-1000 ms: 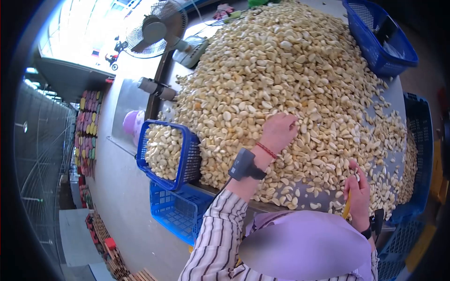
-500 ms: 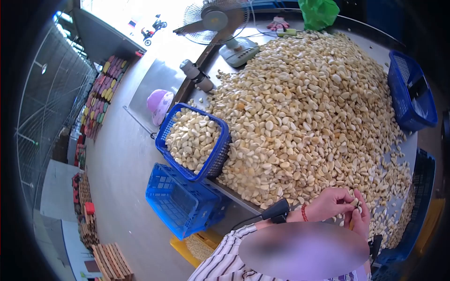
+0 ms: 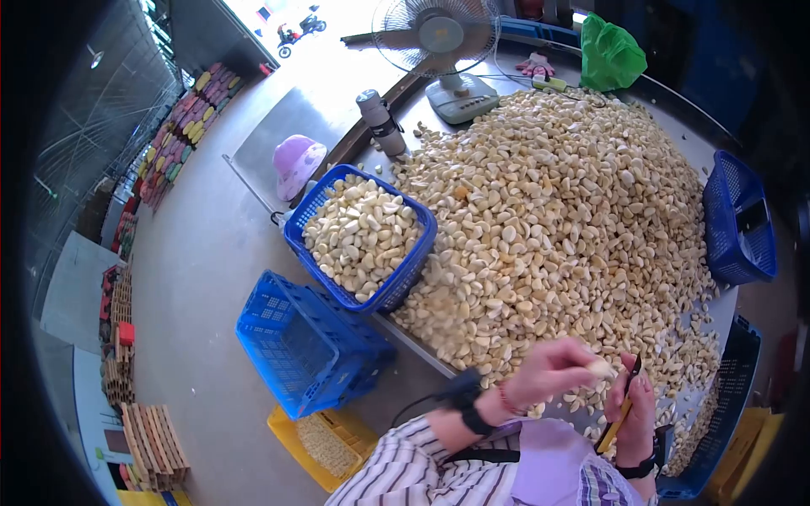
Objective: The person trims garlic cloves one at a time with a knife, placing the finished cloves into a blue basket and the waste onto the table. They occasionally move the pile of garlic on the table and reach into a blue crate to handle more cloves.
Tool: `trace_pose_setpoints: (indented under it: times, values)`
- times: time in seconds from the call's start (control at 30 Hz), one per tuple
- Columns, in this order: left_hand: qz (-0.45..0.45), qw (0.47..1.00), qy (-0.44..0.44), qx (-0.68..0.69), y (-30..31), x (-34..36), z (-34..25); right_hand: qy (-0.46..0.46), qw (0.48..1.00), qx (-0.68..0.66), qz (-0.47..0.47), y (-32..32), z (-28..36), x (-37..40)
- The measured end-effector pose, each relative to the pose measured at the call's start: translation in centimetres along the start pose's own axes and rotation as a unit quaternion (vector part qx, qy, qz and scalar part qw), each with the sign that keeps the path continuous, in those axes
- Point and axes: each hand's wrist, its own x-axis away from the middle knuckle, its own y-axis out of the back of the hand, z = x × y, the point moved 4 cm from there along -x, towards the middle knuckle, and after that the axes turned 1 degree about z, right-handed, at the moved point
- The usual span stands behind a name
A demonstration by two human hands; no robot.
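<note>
A broad heap of pale garlic cloves point(image 3: 540, 219) covers the metal table. At its near edge, my left hand point(image 3: 548, 373), with a red bracelet and a black wristband, pinches one pale garlic clove point(image 3: 601, 368) between the fingertips; the hand is slightly blurred. Just to its right my right hand point(image 3: 634, 413) is closed around a small knife point(image 3: 618, 419) with a yellow handle, its dark tip pointing up and away. A blue basket point(image 3: 426, 240) full of cleaner-looking cloves stands at the heap's left side.
Stacked blue crates point(image 3: 316, 346) and a yellow crate point(image 3: 354, 434) of small pieces stand below left. A fan point(image 3: 460, 97), a flask point(image 3: 381, 122) and a green bag point(image 3: 609, 55) are at the back. Another blue basket point(image 3: 738, 244) holds a dark item at right.
My hands have drawn apart. The left has moved left with a clove, and the knife in the right now shows clearly. The view has shifted and turned slightly.
</note>
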Motion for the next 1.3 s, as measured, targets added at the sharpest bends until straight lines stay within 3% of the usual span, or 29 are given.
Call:
trace_pose_setpoints:
  times: [0.07, 0.13, 0.17, 0.2, 0.23, 0.33, 0.37, 0.43, 0.53, 0.7, 0.8, 0.87, 0.9, 0.93, 1.0, 1.03, 1.07, 1.13, 1.17, 1.2, 1.27, 1.3]
  values:
    - [-0.102, 0.985, -0.135, -0.043, 3.4, 1.3, -6.1, 0.019, 1.000, 0.011, -0.002, 0.6, 0.1, 0.0]
    - [-0.287, 0.906, -0.218, -0.222, 8.3, 3.8, -11.9, 0.033, 0.999, -0.009, -0.030, 1.3, 0.2, 0.2]
    - [-0.380, 0.849, -0.176, -0.322, 10.7, 5.1, -14.7, 0.029, 0.998, -0.017, -0.043, 1.7, 0.1, 0.2]
    - [-0.392, 0.802, -0.166, -0.420, 13.5, 5.8, -17.0, 0.030, 0.999, -0.017, -0.041, 2.0, -0.1, 0.1]
    - [-0.443, 0.715, -0.055, -0.538, 15.9, 6.5, -18.7, 0.021, 0.998, -0.031, -0.051, 2.5, -0.4, 0.1]
    - [-0.296, 0.446, -0.127, -0.835, 18.9, 5.8, -21.1, 0.008, 0.996, -0.045, -0.074, 2.3, -0.7, -0.4]
    - [-0.296, 0.445, -0.127, -0.835, 19.7, 5.0, -21.2, -0.002, 0.996, -0.023, -0.083, 2.1, -0.7, -0.6]
    - [-0.198, 0.422, -0.135, -0.874, 20.8, 2.8, -20.5, -0.011, 0.996, 0.001, -0.091, 1.5, -0.8, -0.9]
    - [-0.173, 0.416, -0.091, -0.888, 24.1, 1.2, -20.2, -0.019, 0.994, 0.020, -0.104, 0.8, -0.9, -1.3]
    - [-0.176, 0.446, -0.098, -0.872, 31.4, 2.6, -23.6, -0.031, 0.991, -0.009, -0.133, 2.2, -1.6, -1.2]
    - [-0.229, 0.428, -0.049, -0.873, 36.2, 4.3, -25.5, -0.033, 0.985, -0.037, -0.166, 2.5, -1.5, -1.2]
    - [-0.309, 0.461, -0.039, -0.831, 39.3, 5.4, -26.8, -0.029, 0.985, -0.043, -0.166, 3.0, -1.6, -1.4]
    - [-0.334, 0.518, -0.031, -0.787, 40.9, 5.8, -27.5, -0.027, 0.985, -0.044, -0.163, 3.3, -1.7, -1.5]
    - [-0.333, 0.519, -0.030, -0.787, 42.2, 6.1, -28.0, -0.025, 0.986, -0.045, -0.160, 3.6, -1.7, -1.6]
    - [-0.376, 0.645, -0.025, -0.665, 42.8, 6.0, -28.7, -0.023, 0.984, -0.050, -0.169, 4.2, -1.8, -1.8]
    - [-0.386, 0.671, 0.002, -0.633, 43.0, 6.1, -28.9, -0.021, 0.983, -0.054, -0.176, 4.4, -2.0, -1.8]
    - [-0.387, 0.670, 0.005, -0.634, 42.7, 5.9, -29.4, -0.024, 0.983, -0.055, -0.176, 4.4, -1.9, -1.9]
    - [-0.425, 0.654, 0.096, -0.618, 42.6, 6.3, -30.1, -0.018, 0.979, -0.086, -0.182, 4.3, -1.8, -2.0]
    - [-0.422, 0.614, 0.093, -0.660, 40.9, 6.3, -30.9, -0.022, 0.979, -0.086, -0.181, 4.3, -1.8, -2.1]
    - [-0.424, 0.613, 0.095, -0.660, 39.7, 6.2, -31.5, -0.017, 0.979, -0.086, -0.184, 4.3, -1.8, -2.1]
    - [-0.544, 0.541, 0.118, -0.631, 38.9, 6.9, -32.7, -0.013, 0.979, -0.085, -0.186, 4.5, -1.8, -2.2]
    - [-0.521, 0.501, 0.087, -0.685, 39.8, 7.3, -33.3, -0.010, 0.979, -0.084, -0.184, 4.7, -1.9, -2.3]
